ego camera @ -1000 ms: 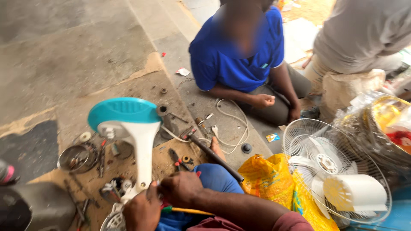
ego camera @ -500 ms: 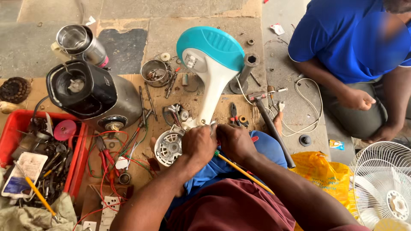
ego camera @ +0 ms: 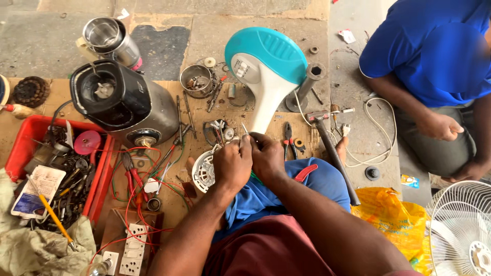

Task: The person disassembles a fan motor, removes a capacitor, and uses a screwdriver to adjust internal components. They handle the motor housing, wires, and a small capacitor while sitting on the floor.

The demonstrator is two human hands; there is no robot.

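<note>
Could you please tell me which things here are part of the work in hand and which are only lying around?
In hand:
- left hand and right hand, together at the neck of the white and teal fan base
- white motor housing, beside the left hand

Lying about:
- black blender base
- red tray of tools
- red-handled pliers
- hammer
- fan guard

We cannot tell what the hands pinch: left hand (ego camera: 232, 164) and right hand (ego camera: 267, 156) cover the foot of the white fan stand (ego camera: 266, 89) and part of the round white motor housing (ego camera: 204, 171). The wire fan guard (ego camera: 460, 230) is cut off by the right and bottom edges. Small parts in the red tray (ego camera: 20, 148) are too tangled to tell apart. The seated person's face is blurred.
</note>
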